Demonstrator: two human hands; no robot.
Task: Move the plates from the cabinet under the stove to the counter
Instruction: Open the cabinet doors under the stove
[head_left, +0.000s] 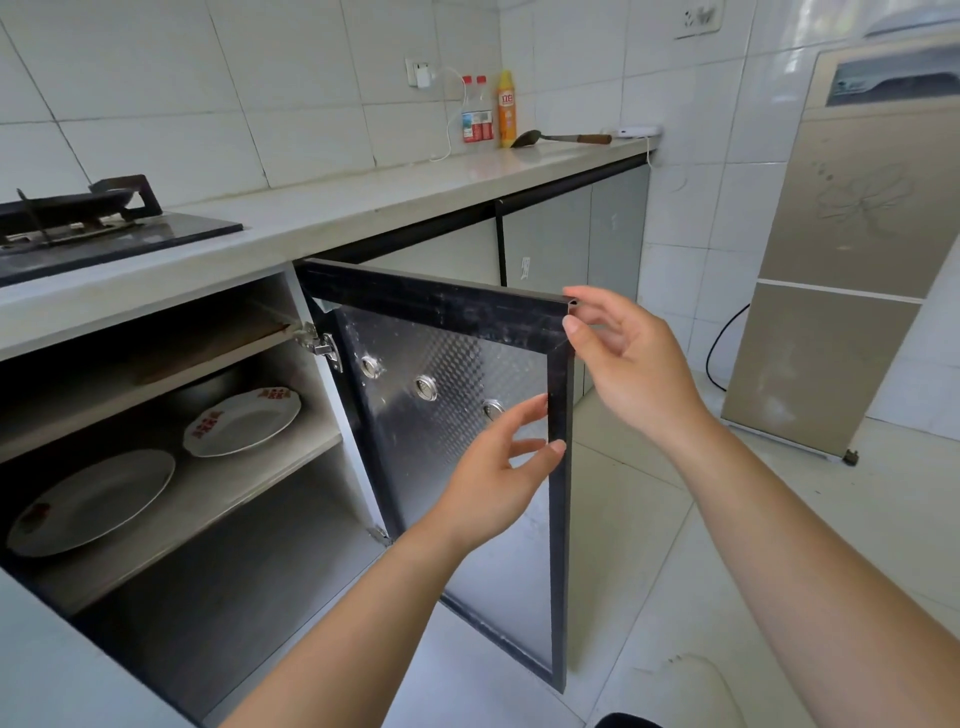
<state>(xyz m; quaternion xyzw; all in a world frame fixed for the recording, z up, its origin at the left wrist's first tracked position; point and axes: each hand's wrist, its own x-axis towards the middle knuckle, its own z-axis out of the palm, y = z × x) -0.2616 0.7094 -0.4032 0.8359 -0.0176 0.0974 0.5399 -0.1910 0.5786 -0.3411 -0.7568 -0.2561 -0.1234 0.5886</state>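
Against the tiled wall (260, 78) stand two red-capped clear bottles (477, 111) beside an orange detergent bottle (507, 109), a wooden-handled spatula (561, 137) lies just beside them, and a beige refrigerator (841, 249) stands well apart.

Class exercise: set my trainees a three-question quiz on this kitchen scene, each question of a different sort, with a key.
1. True or false: the cabinet door is shut.
2. How many plates lie on the cabinet's shelf?
3. What lies on the counter beside the bottles? A spatula; B kettle; C knife.
Key: 1 false; 2 two; 3 A.
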